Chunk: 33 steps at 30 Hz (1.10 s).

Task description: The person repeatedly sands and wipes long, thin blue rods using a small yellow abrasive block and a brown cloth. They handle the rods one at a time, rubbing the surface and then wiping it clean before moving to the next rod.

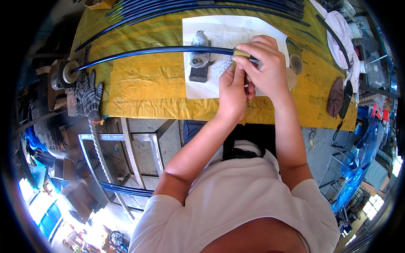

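Note:
A long, glossy dark blue rod (pixel 143 51) runs across the table, its left end in a round metal motor-like holder (pixel 69 72). Near the rod's right end, a tan strip (pixel 241 53) is bent over it. My right hand (pixel 270 67) is closed round the strip and rod, thumb pressed on the strip. Just below, my left hand (pixel 233 93) pinches the strip's lower end between thumb and fingers. Under both hands lies a white paper sheet (pixel 198 88) with dark specks. A grey rod support (pixel 198 59) on a dark base stands on it.
More dark blue rods (pixel 168 10) lie along the table's far side. A striped glove (pixel 89 95) hangs by the left holder. Yellow sheeting covers the table (pixel 147 90). At right are round discs (pixel 296 63), a brown pouch (pixel 336 97) and white cloth (pixel 337 33). A metal frame (pixel 126 137) stands below left.

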Motion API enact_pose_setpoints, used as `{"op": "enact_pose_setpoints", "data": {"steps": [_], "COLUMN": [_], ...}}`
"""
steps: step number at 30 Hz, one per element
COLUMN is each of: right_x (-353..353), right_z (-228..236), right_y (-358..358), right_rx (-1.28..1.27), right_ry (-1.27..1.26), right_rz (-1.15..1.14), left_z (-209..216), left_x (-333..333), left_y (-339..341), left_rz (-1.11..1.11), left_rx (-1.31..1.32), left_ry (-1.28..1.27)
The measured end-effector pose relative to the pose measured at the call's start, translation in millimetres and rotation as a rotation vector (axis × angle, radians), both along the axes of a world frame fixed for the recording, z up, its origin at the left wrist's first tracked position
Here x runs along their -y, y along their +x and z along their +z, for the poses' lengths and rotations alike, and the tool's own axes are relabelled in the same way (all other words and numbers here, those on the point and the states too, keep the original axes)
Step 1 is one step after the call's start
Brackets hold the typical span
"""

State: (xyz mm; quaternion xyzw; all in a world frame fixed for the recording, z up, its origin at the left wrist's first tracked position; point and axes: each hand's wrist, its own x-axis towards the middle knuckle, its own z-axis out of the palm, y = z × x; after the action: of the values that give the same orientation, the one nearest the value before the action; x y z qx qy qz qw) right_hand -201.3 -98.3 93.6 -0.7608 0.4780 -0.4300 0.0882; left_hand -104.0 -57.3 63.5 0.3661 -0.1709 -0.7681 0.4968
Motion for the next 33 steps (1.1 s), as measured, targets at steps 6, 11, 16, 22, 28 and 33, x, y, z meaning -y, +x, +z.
{"op": "enact_pose_setpoints", "data": {"steps": [6,11,16,22,28,33], "right_x": [-2,-5,-8,-13,-15,-19], "right_z": [-1,2,5,6,12,26], "right_y": [-6,-16,-27,-43,-57,-67], "right_rx": [-0.004,-0.036,-0.081,-0.099,-0.049,-0.179], "right_ry": [-0.014,-0.013,-0.001,0.012,0.025,-0.018], "right_rz": [-0.008,-0.013,-0.03,-0.075,-0.119,-0.034], "left_z": [2,3,6,11,19,24], "left_x": [-1,-4,-6,-7,-8,-8], "left_y": [-5,-13,-24,-38,-54,-59], "left_rz": [-0.008,-0.025,-0.028,-0.062,-0.09,-0.096], "left_rx": [0.0,-0.032,-0.055,-0.09,-0.165,-0.214], "left_ry": [0.017,0.006,0.042,0.06,0.062,0.07]}}
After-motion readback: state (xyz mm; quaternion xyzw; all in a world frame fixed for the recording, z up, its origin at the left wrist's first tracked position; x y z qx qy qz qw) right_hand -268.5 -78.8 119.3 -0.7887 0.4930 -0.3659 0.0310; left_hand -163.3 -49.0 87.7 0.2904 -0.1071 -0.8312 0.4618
